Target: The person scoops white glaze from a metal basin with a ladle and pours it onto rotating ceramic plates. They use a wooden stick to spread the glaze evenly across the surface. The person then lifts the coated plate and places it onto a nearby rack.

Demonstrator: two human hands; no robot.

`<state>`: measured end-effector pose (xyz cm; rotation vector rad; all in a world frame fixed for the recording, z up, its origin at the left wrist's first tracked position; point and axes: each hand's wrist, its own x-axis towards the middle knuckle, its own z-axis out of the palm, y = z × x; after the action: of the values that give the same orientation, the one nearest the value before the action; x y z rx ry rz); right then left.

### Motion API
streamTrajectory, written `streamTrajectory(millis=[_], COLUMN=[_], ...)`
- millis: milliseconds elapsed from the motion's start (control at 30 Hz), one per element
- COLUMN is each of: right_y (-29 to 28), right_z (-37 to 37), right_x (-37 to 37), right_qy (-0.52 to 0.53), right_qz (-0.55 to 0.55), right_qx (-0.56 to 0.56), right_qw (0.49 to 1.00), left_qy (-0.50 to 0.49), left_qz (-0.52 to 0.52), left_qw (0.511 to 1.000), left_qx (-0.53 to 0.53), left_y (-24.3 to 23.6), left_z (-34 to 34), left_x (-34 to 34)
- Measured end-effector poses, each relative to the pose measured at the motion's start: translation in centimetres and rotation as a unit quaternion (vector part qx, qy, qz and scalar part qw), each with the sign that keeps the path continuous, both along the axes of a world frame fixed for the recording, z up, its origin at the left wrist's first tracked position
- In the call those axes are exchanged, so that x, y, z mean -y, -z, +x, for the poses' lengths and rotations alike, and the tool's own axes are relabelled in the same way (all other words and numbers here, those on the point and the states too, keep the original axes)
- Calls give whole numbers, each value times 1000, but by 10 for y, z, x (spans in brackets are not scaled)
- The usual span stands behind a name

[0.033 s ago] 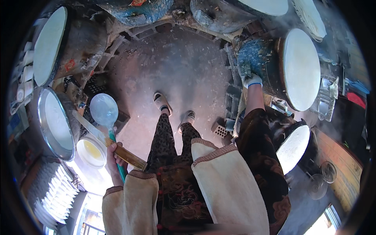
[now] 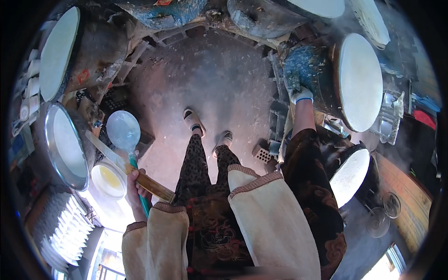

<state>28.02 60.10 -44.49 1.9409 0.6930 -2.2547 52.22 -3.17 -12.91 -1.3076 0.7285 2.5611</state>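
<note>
My left hand grips a long pale blade with a wooden handle, together with a green-handled ladle with a pale round bowl. Just left of them are a wide steel basin of white stuff and a white bucket holding yellowish liquid. My right hand, in a white glove, is at the side of a stained blue drum-like stove, fingers curled on a dark part I cannot make out. The stove carries a round pale top.
More drum stoves with pale round tops ring the floor, edged by low blocks. Another white round top is by my right side. Folded white material stands at lower left, and a wooden board at right.
</note>
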Motion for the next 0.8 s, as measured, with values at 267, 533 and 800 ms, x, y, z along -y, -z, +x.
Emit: streamTrajectory(millis=[267,533,800], right_y=[-19,-95,-135], right_z=[28,87,34], right_x=[27,141,224], right_qy=[-36,-153,-258], right_qz=[35,24,-27], right_qx=[-63,59,-45], right_qw=[997,986,965], left_qy=[-29,-58,-141], left_qz=[-30,16,-59], left_qw=[999,994,983], left_qx=[-5,-93,-97], left_y=[-5,-62,-89], left_z=[13,-4,-27], left_x=[6,29,83])
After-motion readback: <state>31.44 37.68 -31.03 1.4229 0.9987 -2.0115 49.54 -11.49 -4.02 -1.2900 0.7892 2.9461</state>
